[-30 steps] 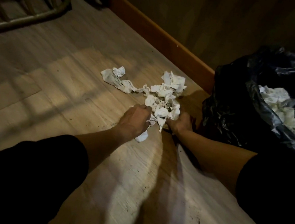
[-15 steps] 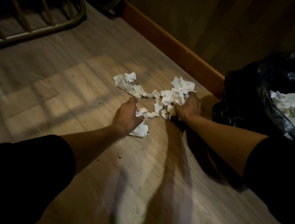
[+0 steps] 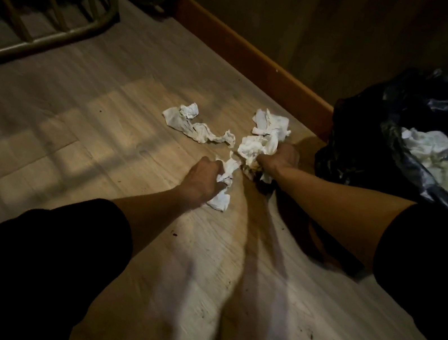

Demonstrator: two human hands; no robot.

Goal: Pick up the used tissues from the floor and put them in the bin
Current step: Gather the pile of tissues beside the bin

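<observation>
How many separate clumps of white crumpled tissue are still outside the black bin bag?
3: a long twisted strip lying loose on the wooden floor, a wad in the left hand, and a larger bunch under the right hand. Individual tissues cannot be counted.

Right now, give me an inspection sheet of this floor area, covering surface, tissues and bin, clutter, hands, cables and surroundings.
Surface: pale wood-plank floor, dimly lit, with dark specks near the bottom right.
Job's things: long crumpled white tissue strip lies loose on the floor; black plastic bin bag stands at right with white tissues inside.
Clutter: nothing seen beyond the specks.
Grips: left hand is closed on a small white tissue wad; right hand is closed on a larger white tissue bunch.
Cables: nothing seen.
Surroundings: orange-brown wooden skirting board along the wall; brass-coloured metal tube frame at upper left.
</observation>
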